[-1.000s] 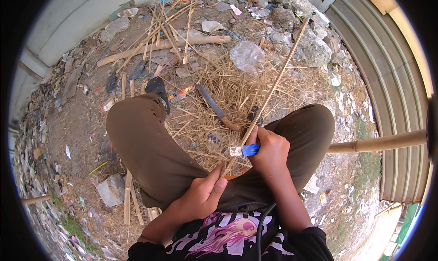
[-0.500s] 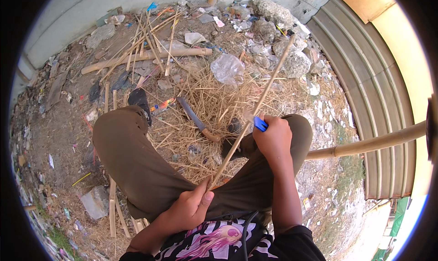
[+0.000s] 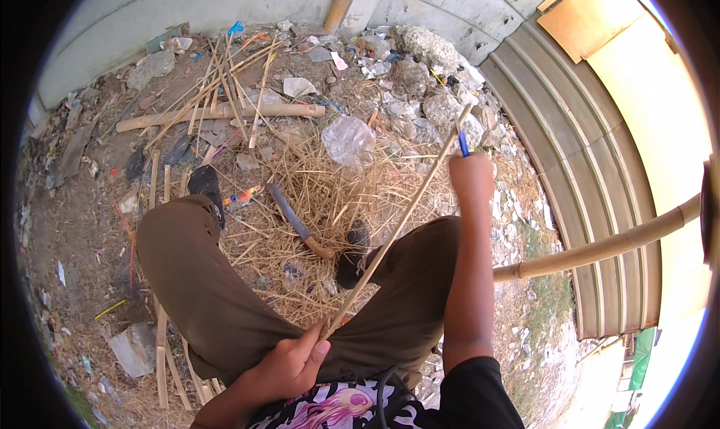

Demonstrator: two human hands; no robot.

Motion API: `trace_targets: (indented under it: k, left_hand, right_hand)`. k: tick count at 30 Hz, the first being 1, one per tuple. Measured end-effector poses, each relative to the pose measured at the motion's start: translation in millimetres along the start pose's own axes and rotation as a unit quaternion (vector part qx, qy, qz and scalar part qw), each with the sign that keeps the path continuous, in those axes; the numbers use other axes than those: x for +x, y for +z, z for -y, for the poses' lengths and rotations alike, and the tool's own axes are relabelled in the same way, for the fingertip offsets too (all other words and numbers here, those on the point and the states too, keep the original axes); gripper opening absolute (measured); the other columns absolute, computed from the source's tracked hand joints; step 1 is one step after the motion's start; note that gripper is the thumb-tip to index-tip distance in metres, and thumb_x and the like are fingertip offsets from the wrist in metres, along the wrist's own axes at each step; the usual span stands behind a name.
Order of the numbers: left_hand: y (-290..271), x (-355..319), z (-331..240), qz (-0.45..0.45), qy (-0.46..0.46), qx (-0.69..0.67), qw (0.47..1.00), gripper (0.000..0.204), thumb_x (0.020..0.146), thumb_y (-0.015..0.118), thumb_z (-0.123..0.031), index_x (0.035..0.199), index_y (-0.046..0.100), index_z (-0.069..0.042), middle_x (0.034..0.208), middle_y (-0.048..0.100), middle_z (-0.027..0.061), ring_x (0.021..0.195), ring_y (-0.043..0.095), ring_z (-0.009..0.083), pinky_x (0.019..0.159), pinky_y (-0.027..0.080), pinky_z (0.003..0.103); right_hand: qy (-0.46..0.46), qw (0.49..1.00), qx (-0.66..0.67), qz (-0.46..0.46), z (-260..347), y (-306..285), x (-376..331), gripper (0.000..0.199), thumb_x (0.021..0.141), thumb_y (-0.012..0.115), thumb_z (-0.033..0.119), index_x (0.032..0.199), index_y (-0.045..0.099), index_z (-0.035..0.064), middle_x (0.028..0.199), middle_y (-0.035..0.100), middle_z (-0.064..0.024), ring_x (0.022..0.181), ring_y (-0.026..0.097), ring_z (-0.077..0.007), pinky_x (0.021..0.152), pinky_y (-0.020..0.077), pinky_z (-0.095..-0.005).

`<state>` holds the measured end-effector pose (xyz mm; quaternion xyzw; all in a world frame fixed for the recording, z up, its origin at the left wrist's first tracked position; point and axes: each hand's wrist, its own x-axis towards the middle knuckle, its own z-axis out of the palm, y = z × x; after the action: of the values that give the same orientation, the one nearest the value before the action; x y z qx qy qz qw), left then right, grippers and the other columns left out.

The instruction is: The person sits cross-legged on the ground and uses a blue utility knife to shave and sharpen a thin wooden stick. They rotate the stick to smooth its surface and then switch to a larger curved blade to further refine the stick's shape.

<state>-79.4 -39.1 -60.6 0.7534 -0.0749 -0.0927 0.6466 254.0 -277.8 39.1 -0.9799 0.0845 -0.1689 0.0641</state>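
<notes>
A long, thin bamboo stick (image 3: 401, 223) slants from my lap up to the right. My left hand (image 3: 291, 365) is closed round its near end, thumb and forefinger pinching it. My right hand (image 3: 472, 178), arm stretched out, grips a blue-handled cutter knife (image 3: 463, 142) close to the stick's far end. The blade seems to lie against the stick there, though it is too small to be sure. On the ground between my feet lies a machete (image 3: 292, 215) with a wooden handle, touched by neither hand.
Dry bamboo shavings (image 3: 330, 174) cover the ground ahead. Split bamboo strips (image 3: 225, 84) rest across a thick bamboo pole (image 3: 217, 115) at the far left. Rubble (image 3: 431, 46) lies by the wall. At right a bamboo pole (image 3: 607, 241) crosses in front of a corrugated sheet (image 3: 585, 129).
My right hand has moved forward along the stick with the cutter knife, toward the far end. My left hand keeps its hold on the near end. The whole view has shifted slightly.
</notes>
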Motion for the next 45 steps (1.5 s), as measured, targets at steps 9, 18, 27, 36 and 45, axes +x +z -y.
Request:
trace_targets:
  k: [9,18,27,36,45]
  left_hand:
    - [-10,5,-6,-0.004,-0.017,-0.062,0.998,0.043,0.107,0.046,-0.022,0.134,0.046,0.011,0.069,0.058,0.0189,0.06,0.062,0.0255,0.06,0.048,0.037]
    - [-14,14,-12,0.132,-0.028,-0.479,0.867,0.025,0.108,0.042,-0.026,0.116,0.044,-0.002,0.077,0.041,0.0012,0.057,0.039,0.0068,0.052,0.036,0.022]
    - [-7,23,-48,0.11,0.023,-0.355,0.928,0.025,0.108,0.044,-0.028,0.117,0.041,-0.005,0.075,0.042,-0.0012,0.056,0.038,0.005,0.049,0.031,0.021]
    - [-17,60,-105,0.053,0.099,-0.243,0.964,0.032,0.109,0.043,-0.034,0.123,0.044,-0.005,0.068,0.035,-0.0046,0.051,0.03,0.0032,0.047,0.027,0.021]
    - [-69,166,-144,-0.011,0.037,-0.287,0.957,0.053,0.108,0.039,-0.046,0.128,0.049,0.002,0.066,0.036,-0.0047,0.048,0.033,0.0029,0.042,0.029,0.02]
  right_hand:
    - [-0.166,0.931,0.313,0.09,26,-18,-136,0.032,0.094,0.06,0.014,0.069,0.051,-0.0045,0.053,0.036,-0.0086,0.054,0.032,-0.0117,0.048,0.0283,-0.0354]
    - [-0.281,0.922,0.267,-0.01,30,-51,-211,0.033,0.093,0.063,0.013,0.064,0.047,0.0059,0.055,0.048,-0.0114,0.044,0.05,-0.0302,0.045,0.0368,-0.0414]
    - [-0.347,0.906,0.238,-0.048,12,-37,-237,0.03,0.088,0.065,0.015,0.064,0.05,0.0096,0.053,0.053,-0.0082,0.041,0.054,-0.0282,0.042,0.0421,-0.0397]
    - [-0.276,0.905,0.316,-0.074,37,-75,-171,0.029,0.09,0.064,0.015,0.066,0.053,0.0031,0.051,0.052,-0.0114,0.042,0.054,-0.0266,0.045,0.0406,-0.0401]
    - [-0.083,0.686,0.721,0.058,116,-88,-28,0.041,0.097,0.061,0.021,0.061,0.047,0.0105,0.053,0.036,0.0077,0.047,0.028,-0.0035,0.045,0.0208,-0.0256]
